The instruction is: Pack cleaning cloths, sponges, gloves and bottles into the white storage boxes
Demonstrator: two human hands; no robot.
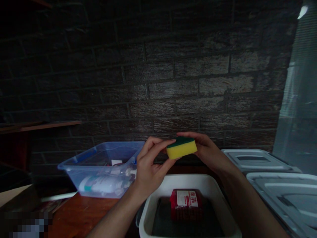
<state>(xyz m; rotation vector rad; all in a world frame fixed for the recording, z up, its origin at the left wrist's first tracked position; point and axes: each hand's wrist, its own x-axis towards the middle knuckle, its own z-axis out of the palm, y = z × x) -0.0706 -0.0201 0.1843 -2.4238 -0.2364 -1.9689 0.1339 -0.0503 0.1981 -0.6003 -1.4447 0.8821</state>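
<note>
A sponge [182, 151], yellow with a dark green scouring top, is held up between both hands. My left hand [151, 162] pinches its left end, fingers on the green side and thumb underneath. Around the far right end curl the fingers of my right hand [208, 150], partly hidden behind the sponge. Below the hands stands a white tub [198, 178] with a dark bottom. Inside it lies a red package [187, 205] with a white label.
To the left, a clear blue plastic bin [71, 162] holds a white bottle [99, 184] and other items on a reddish wooden surface [81, 215]. Grey lids [292, 195] lie at right. A dark brick wall [158, 76] rises behind, and a wooden shelf [49, 125] juts out at left.
</note>
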